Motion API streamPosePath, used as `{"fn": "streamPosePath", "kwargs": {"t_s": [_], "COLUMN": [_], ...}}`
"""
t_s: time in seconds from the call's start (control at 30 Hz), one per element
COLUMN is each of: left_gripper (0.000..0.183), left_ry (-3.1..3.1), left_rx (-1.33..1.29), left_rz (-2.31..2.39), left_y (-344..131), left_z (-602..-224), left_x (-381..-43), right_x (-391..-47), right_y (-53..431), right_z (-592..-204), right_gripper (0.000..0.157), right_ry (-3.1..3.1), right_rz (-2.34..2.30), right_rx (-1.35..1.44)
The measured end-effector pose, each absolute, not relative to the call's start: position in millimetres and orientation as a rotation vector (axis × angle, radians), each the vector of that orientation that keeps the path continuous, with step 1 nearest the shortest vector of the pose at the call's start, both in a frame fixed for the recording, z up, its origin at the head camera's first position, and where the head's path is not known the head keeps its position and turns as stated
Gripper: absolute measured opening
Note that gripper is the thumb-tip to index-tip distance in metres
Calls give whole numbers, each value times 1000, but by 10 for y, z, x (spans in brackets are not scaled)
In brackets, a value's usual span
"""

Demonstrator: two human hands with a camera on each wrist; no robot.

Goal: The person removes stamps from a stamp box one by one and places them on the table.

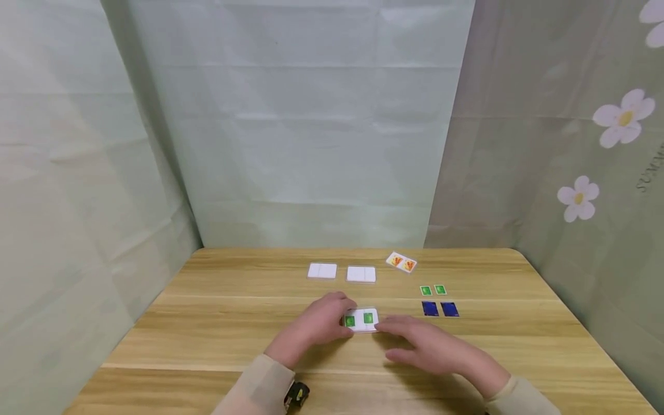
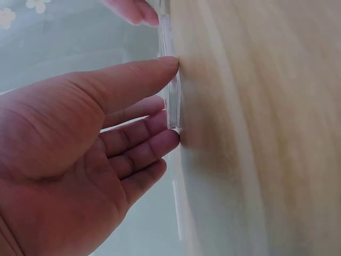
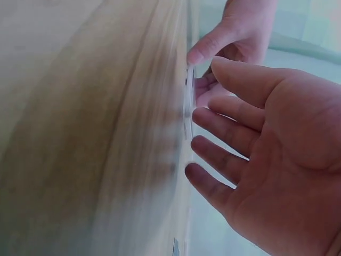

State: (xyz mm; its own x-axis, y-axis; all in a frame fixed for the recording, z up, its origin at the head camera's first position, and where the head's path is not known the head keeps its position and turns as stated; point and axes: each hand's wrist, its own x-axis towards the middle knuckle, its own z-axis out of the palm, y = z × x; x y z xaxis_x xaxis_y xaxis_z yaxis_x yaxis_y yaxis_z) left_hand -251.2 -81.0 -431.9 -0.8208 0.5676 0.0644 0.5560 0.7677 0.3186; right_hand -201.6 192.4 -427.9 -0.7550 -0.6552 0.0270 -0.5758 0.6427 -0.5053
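Observation:
A white card (image 1: 359,327) with two small green squares on it lies flat on the wooden table, in front of me. In the left wrist view its clear plastic edge (image 2: 174,106) shows side-on. My left hand (image 1: 319,320) holds the card at its left end, thumb at the near edge and fingers at the left and far side. At the card's right end is my right hand (image 1: 430,346), fingertips touching or very close to it. In the right wrist view this hand's fingers (image 3: 224,128) are spread and loosely bent, with its thumb apart from the card.
Two blank white cards (image 1: 322,271) lie farther back. Behind and right is a card with two orange pictures (image 1: 402,262). Two small green squares (image 1: 440,289) and two dark blue squares (image 1: 449,309) lie to the right. Pale cloth (image 1: 311,144) hangs behind the table (image 1: 218,323).

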Motion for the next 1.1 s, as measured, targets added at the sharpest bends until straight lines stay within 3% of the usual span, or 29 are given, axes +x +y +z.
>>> {"fn": "streamPosePath", "kwargs": {"t_s": [0.47, 0.87, 1.1], "left_gripper": [47, 49, 51], "left_ry": [2894, 2889, 2878], "left_rx": [933, 963, 924], "left_rz": [550, 519, 535], "left_y": [-831, -819, -799], "left_z": [-4339, -4327, -4322], "left_x": [-2521, -2507, -2503], "right_x": [-2221, -2296, -2338], "right_y": [1849, 1795, 1771], "right_z": [-4327, -4385, -4391], "right_gripper": [46, 74, 75], "right_ry": [2589, 2605, 2594], "right_rz": [-1057, -1010, -1015], "right_rx": [-877, -776, -761]}}
